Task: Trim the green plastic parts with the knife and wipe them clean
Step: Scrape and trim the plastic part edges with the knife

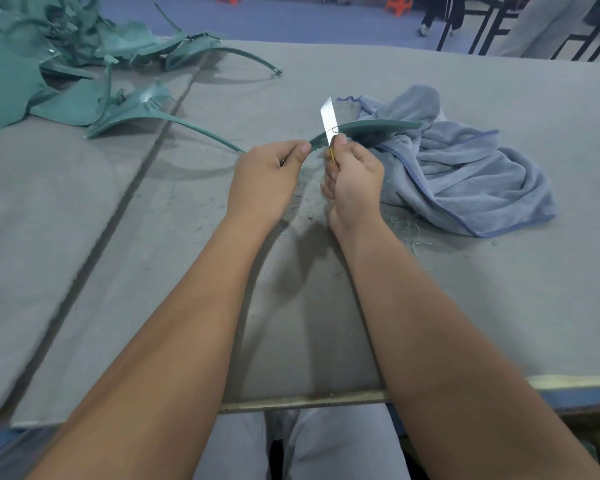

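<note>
Green plastic part (371, 128) pinched at its near end by the left hand (267, 178); the right hand (355, 181) grips a knife (327, 121), blade against its edge.

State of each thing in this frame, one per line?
left hand: pinching the green part's near end
right hand: gripping the knife
knife: blade up, against the part's edge
green part: held above the table
towel: crumpled, unused
green pile: heaped far left

no readable text, no labels, no brands, no numbers, no signs
</note>
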Action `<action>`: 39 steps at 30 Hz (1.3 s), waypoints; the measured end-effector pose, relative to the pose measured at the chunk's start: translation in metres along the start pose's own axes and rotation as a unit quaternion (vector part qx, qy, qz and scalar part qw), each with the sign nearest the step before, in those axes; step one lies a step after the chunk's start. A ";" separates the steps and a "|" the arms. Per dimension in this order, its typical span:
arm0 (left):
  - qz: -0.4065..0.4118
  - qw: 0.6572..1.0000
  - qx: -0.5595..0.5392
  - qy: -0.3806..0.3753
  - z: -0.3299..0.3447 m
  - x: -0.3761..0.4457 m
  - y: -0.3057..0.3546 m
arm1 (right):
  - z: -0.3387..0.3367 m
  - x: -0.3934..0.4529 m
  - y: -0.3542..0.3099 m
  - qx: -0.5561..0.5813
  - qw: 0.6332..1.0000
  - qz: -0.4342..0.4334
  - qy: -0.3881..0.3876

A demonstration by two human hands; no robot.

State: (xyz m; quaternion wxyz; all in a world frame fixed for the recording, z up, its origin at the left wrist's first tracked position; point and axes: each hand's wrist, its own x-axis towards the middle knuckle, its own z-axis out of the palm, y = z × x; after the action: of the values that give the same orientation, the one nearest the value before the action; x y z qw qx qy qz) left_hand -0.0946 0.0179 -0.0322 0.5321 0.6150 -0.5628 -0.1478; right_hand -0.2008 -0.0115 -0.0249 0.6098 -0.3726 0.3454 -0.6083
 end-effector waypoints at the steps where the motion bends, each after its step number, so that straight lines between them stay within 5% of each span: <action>1: 0.006 1.000 0.001 -0.001 0.000 0.000 0.000 | 0.000 0.000 0.000 0.002 1.000 -0.003 0.004; 13: 0.042 0.995 0.094 -0.010 -0.002 -0.001 0.008 | -0.001 0.000 0.000 0.002 0.999 -0.024 0.025; 18: 0.034 0.985 0.155 0.063 -0.035 -0.002 -0.004 | -0.012 0.014 -0.009 0.158 0.982 0.032 0.099; 23: 0.016 0.989 0.137 0.060 -0.055 -0.003 -0.020 | -0.011 0.017 -0.003 0.085 0.994 0.028 0.071; 32: 0.043 0.959 0.276 0.042 -0.048 0.003 -0.018 | -0.008 0.013 -0.003 -0.051 0.998 -0.001 0.025; 39: 0.053 0.962 0.263 0.057 -0.042 0.000 -0.015 | -0.012 0.016 -0.010 -0.056 0.994 -0.001 0.097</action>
State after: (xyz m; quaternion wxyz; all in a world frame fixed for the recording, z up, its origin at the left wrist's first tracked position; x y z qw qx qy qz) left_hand -0.0538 0.0356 -0.0277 0.3899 0.7097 -0.5827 0.0694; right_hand -0.2158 -0.0273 -0.0218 0.5509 -0.3454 0.4362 -0.6220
